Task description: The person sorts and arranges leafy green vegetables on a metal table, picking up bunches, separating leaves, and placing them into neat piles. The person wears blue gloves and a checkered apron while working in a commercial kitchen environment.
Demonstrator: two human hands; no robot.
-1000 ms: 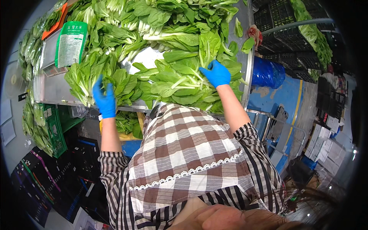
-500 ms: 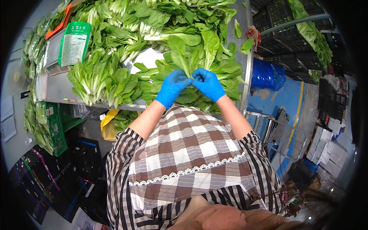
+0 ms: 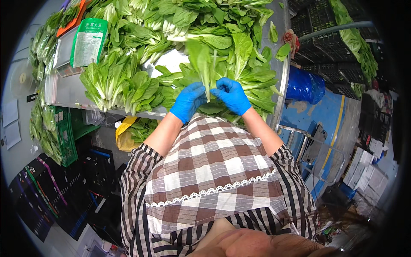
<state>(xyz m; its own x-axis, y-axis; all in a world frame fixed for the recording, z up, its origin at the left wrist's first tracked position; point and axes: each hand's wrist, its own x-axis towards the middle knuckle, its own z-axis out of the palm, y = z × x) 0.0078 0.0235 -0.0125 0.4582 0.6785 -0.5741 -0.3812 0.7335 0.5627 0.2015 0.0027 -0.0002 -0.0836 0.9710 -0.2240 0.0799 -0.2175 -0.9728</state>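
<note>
Right of the green-and-white packet point(image 3: 89, 43), a leafy stalk point(image 3: 200, 60), base point(image 3: 208, 96) newly bared and reachable, is gripped by the left hand point(image 3: 188, 103); right hand point(image 3: 234, 97) parted, hold unclear.

Leafy greens point(image 3: 184, 18) lie heaped on the table point(image 3: 70, 92) before the person point(image 3: 214, 171), a packet point(image 3: 89, 48) to their left. Below the front edge sits a sack point(image 3: 125, 139); farther left, a crate point(image 3: 68, 139). Beyond the right edge is a bundle point(image 3: 305, 85).
</note>
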